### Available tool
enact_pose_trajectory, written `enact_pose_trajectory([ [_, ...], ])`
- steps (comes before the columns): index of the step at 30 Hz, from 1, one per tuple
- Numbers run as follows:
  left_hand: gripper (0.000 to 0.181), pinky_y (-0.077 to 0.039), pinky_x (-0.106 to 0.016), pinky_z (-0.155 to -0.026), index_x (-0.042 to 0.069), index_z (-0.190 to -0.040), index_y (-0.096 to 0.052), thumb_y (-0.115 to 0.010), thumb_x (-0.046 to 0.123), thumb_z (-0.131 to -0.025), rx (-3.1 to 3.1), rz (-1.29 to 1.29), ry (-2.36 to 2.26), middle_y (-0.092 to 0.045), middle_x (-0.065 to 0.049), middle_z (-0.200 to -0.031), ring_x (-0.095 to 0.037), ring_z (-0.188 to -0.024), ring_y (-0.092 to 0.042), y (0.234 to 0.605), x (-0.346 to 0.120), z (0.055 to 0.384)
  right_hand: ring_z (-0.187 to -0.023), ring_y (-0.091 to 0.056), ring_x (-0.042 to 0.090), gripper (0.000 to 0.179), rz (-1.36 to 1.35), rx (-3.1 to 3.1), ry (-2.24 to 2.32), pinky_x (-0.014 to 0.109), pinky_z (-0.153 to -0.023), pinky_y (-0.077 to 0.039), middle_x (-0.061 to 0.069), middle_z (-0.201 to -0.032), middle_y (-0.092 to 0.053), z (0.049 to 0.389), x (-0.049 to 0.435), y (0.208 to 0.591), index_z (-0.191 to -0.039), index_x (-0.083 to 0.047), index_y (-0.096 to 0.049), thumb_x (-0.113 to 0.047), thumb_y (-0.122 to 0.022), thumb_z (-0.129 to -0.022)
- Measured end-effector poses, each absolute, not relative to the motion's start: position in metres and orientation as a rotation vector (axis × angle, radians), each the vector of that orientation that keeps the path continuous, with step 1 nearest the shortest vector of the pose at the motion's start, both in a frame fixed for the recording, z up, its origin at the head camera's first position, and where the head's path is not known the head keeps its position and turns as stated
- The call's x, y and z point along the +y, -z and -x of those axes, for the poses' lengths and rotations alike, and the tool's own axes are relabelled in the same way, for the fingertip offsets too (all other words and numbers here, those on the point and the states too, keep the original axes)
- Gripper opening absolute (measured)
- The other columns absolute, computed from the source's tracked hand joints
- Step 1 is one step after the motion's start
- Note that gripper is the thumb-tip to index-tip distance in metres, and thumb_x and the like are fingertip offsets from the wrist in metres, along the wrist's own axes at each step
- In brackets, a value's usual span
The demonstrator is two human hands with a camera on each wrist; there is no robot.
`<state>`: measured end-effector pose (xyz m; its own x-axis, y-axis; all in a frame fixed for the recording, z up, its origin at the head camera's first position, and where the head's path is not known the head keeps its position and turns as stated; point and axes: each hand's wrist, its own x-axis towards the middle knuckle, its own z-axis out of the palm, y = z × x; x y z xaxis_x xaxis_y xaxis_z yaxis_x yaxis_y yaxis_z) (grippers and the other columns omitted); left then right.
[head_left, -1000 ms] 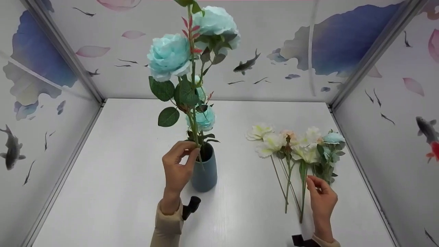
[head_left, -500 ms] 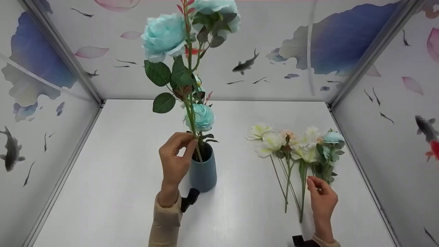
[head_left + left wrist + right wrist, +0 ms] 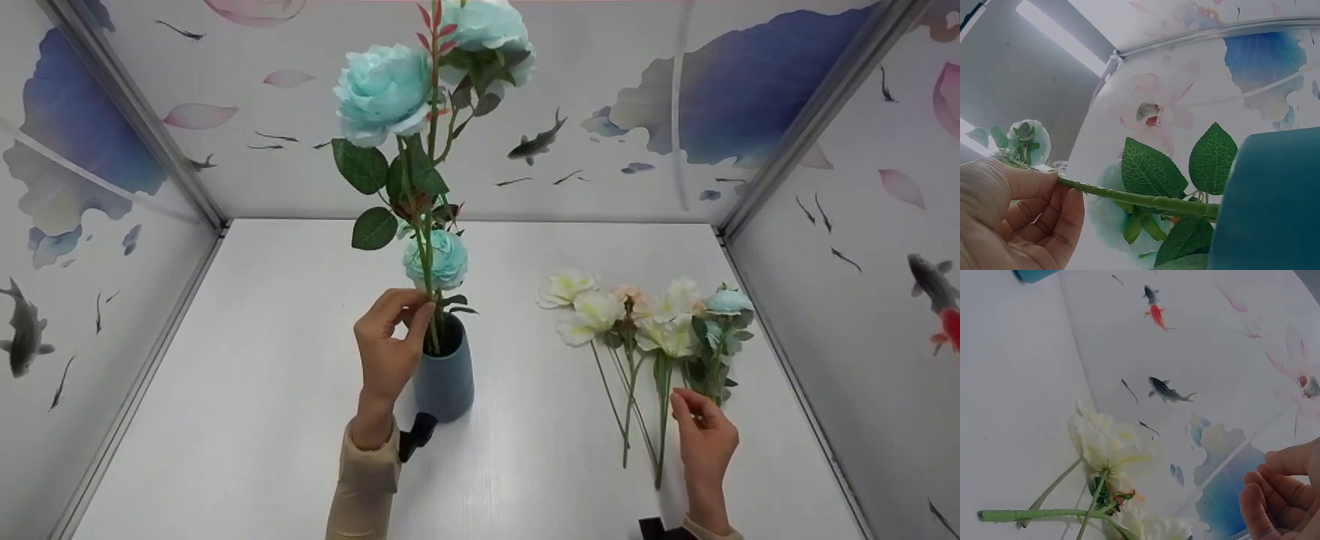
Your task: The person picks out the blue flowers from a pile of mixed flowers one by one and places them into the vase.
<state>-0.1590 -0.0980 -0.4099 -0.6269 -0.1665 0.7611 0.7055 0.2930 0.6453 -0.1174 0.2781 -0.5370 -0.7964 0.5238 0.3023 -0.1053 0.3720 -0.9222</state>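
Observation:
In the head view my left hand (image 3: 390, 341) pinches the green stem of a tall artificial flower with pale turquoise blooms (image 3: 384, 94) and dark leaves. Its stem's lower end shows at the mouth of a blue-grey vase (image 3: 444, 386). Another turquoise flower (image 3: 437, 259) stands in that vase. The left wrist view shows the thumb and fingertips on the stem (image 3: 1145, 199), close to the vase wall (image 3: 1275, 202). My right hand (image 3: 706, 439) is beside the loose flower stems, fingers loosely curled; the right wrist view shows nothing held in it.
Several white and yellow flowers (image 3: 596, 315) lie on the white table (image 3: 262, 390) at the right, with a small blue flower (image 3: 727, 301) and its leafy stem beside them. Printed panels (image 3: 600, 90) wall the table at the back and both sides.
My left hand has risen slightly over the second, and the held flower first swung left, then back right. Its stem end now shows within the vase mouth. The right hand stays nearly still.

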Motion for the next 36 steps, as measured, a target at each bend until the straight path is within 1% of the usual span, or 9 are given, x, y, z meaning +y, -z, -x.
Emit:
enact_pose_trajectory([
  [3,0.011,-0.046,-0.017,-0.059,-0.004,-0.09,-0.067,-0.065,-0.01,-0.081,-1.799,0.484,1.432,-0.064,-0.015,-0.082,-0.016,-0.066,-0.055,0.416,-0.098,0.16,-0.061,-0.058,0.004,0.012,0.367,-2.075,-1.437,0.013,-0.055,-0.046,-0.005,-0.076,-0.066,0.118,0.279,0.54,-0.091,0.006,-0.07,-0.004,-0.068,-0.084],
  [6,0.01,-0.048,-0.017,-0.061,-0.003,-0.09,-0.067,-0.065,-0.008,-0.082,-1.807,0.48,1.44,-0.063,-0.015,-0.082,-0.016,-0.067,-0.057,0.42,-0.099,0.159,-0.061,-0.058,0.005,0.011,0.304,-1.969,-1.567,0.013,-0.054,-0.045,-0.002,-0.076,-0.067,0.122,0.287,0.557,-0.09,0.003,-0.071,-0.004,-0.071,-0.082],
  [9,0.01,-0.05,-0.018,-0.063,-0.002,-0.09,-0.067,-0.065,-0.008,-0.082,-1.819,0.471,1.442,-0.063,-0.015,-0.083,-0.017,-0.07,-0.06,0.423,-0.099,0.159,-0.06,-0.058,0.007,0.01,0.285,-1.906,-1.635,0.012,-0.053,-0.044,0.001,-0.077,-0.068,0.122,0.288,0.56,-0.089,0.0,-0.072,-0.006,-0.072,-0.081],
  [11,0.01,-0.051,-0.019,-0.065,-0.002,-0.09,-0.067,-0.065,-0.008,-0.082,-1.827,0.465,1.443,-0.063,-0.015,-0.083,-0.017,-0.072,-0.061,0.426,-0.099,0.158,-0.061,-0.058,0.006,0.011,0.285,-1.905,-1.637,0.012,-0.053,-0.045,-0.001,-0.076,-0.068,0.122,0.288,0.56,-0.089,0.0,-0.072,-0.007,-0.073,-0.081],
  [13,0.011,-0.051,-0.019,-0.065,-0.003,-0.09,-0.067,-0.065,-0.009,-0.081,-1.832,0.458,1.442,-0.063,-0.016,-0.083,-0.018,-0.072,-0.061,0.428,-0.1,0.158,-0.06,-0.058,0.005,0.013,0.357,-2.002,-1.522,0.012,-0.055,-0.046,-0.003,-0.076,-0.068,0.118,0.281,0.547,-0.089,0.002,-0.071,-0.01,-0.071,-0.083],
  [18,0.011,-0.051,-0.018,-0.067,-0.006,-0.088,-0.066,-0.065,-0.013,-0.079,-1.83,0.448,1.437,-0.063,-0.019,-0.081,-0.021,-0.072,-0.062,0.433,-0.099,0.155,-0.061,-0.06,0.004,0.014,0.428,-2.076,-1.461,0.013,-0.056,-0.047,-0.004,-0.077,-0.068,0.118,0.282,0.545,-0.092,0.006,-0.07,-0.005,-0.069,-0.084],
  [24,0.009,-0.051,-0.018,-0.067,-0.01,-0.085,-0.063,-0.063,-0.016,-0.078,-1.842,0.432,1.427,-0.062,-0.02,-0.079,-0.022,-0.071,-0.06,0.418,-0.094,0.144,-0.065,-0.059,0.003,0.015,0.458,-2.079,-1.464,0.012,-0.058,-0.048,-0.016,-0.076,-0.064,0.118,0.289,0.548,-0.094,0.007,-0.069,-0.005,-0.068,-0.084],
  [32,0.014,-0.051,-0.019,-0.065,-0.009,-0.084,-0.062,-0.063,-0.02,-0.075,-1.861,0.414,1.412,-0.062,-0.019,-0.079,-0.021,-0.07,-0.059,0.419,-0.094,0.139,-0.066,-0.054,0.001,0.018,0.621,-2.144,-1.366,0.011,-0.055,-0.043,-0.018,-0.071,-0.061,0.115,0.307,0.561,-0.095,0.003,-0.07,-0.013,-0.069,-0.085],
  [36,0.008,-0.051,-0.018,-0.064,-0.009,-0.083,-0.063,-0.064,-0.016,-0.078,-1.863,0.395,1.43,-0.062,-0.019,-0.078,-0.02,-0.07,-0.059,0.423,-0.094,0.138,-0.068,-0.052,-0.001,0.018,0.704,-2.16,-1.348,0.009,-0.055,-0.04,-0.015,-0.071,-0.062,0.113,0.317,0.567,-0.093,0.001,-0.07,-0.014,-0.07,-0.084],
])
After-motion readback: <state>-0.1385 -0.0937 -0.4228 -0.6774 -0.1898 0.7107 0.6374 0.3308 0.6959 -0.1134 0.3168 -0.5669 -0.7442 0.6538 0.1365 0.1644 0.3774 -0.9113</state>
